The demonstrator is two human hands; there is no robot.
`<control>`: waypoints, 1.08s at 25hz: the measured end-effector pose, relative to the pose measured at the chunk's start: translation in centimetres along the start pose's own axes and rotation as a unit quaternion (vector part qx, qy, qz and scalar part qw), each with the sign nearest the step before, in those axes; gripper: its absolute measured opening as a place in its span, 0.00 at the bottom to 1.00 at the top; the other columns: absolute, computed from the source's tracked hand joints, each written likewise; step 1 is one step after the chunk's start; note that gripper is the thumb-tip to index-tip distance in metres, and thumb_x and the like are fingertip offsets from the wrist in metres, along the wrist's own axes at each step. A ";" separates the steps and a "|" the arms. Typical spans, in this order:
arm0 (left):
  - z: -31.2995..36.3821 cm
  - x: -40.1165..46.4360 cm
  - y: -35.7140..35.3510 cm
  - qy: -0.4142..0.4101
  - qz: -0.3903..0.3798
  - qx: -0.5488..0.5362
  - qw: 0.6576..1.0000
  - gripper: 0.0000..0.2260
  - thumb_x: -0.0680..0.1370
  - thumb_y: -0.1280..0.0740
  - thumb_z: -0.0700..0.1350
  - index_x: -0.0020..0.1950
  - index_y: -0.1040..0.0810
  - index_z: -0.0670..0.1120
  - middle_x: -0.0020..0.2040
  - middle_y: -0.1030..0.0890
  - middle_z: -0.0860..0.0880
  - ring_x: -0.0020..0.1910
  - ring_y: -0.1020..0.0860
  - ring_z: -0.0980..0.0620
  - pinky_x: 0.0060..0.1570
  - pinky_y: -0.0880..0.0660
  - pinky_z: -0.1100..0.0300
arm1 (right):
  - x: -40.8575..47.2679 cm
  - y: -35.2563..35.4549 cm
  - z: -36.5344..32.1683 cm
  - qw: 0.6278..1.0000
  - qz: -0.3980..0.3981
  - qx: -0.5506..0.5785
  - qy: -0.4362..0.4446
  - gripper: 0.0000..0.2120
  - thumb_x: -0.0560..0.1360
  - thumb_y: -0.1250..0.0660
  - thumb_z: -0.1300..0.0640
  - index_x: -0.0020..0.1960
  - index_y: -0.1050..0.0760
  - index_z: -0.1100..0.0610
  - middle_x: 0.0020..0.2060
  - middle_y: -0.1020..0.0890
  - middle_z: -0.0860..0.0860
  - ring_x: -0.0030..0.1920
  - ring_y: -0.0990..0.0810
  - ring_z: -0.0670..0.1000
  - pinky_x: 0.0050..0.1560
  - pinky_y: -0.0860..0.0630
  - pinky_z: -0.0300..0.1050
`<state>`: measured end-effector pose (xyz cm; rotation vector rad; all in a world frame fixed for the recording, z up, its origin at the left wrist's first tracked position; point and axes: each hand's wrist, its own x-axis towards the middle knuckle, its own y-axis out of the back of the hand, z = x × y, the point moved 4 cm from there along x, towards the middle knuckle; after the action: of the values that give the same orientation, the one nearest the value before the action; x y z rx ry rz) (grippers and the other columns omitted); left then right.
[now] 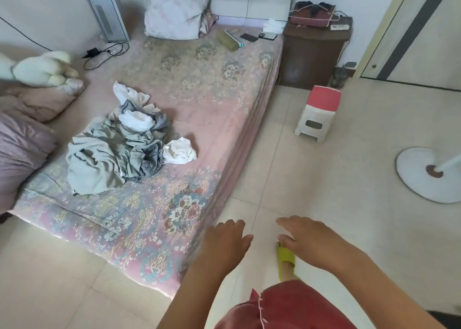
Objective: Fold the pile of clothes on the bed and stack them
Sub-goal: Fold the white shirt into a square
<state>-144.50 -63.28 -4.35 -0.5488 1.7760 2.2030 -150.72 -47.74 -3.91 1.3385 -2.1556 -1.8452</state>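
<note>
Clothes pile (pixel 124 144) lies on bed (pixel 199 134); stool (pixel 319 114) stands right.

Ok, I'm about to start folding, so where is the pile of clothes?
In the head view, the pile of clothes lies left of centre on the bed, beside the purple bedding.

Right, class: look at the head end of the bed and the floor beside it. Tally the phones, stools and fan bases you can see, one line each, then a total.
Phones: 2
Stools: 1
Fan bases: 1
Total: 4
</note>
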 end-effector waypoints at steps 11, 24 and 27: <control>3.0 19.3 10.6 0.080 0.031 -0.050 0.995 0.19 0.82 0.48 0.56 0.68 0.32 0.48 0.61 0.24 0.49 0.58 0.24 0.48 0.56 0.30 0.54 | 17.0 16.1 9.6 0.992 -0.024 -0.080 0.093 0.19 0.81 0.49 0.47 0.69 0.36 0.53 0.62 0.27 0.53 0.61 0.28 0.55 0.60 0.31 0.50; -9.4 40.7 20.6 0.170 0.035 -0.106 0.979 0.19 0.82 0.48 0.55 0.68 0.33 0.47 0.62 0.25 0.47 0.61 0.26 0.45 0.58 0.31 0.52 | 42.7 29.3 9.7 0.981 -0.070 -0.128 0.130 0.19 0.81 0.48 0.48 0.69 0.37 0.55 0.63 0.27 0.54 0.61 0.28 0.56 0.58 0.30 0.50; -12.4 43.4 23.4 0.188 0.047 -0.130 0.972 0.19 0.82 0.48 0.55 0.68 0.33 0.47 0.62 0.25 0.47 0.61 0.26 0.46 0.59 0.32 0.53 | 47.4 32.3 8.7 0.975 -0.076 -0.140 0.152 0.19 0.81 0.47 0.48 0.69 0.38 0.54 0.63 0.27 0.53 0.60 0.27 0.55 0.57 0.30 0.49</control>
<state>-191.76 -82.07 -5.40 -1.0195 1.7163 2.5522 -204.12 -70.42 -4.05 1.6271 -1.6200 -1.7680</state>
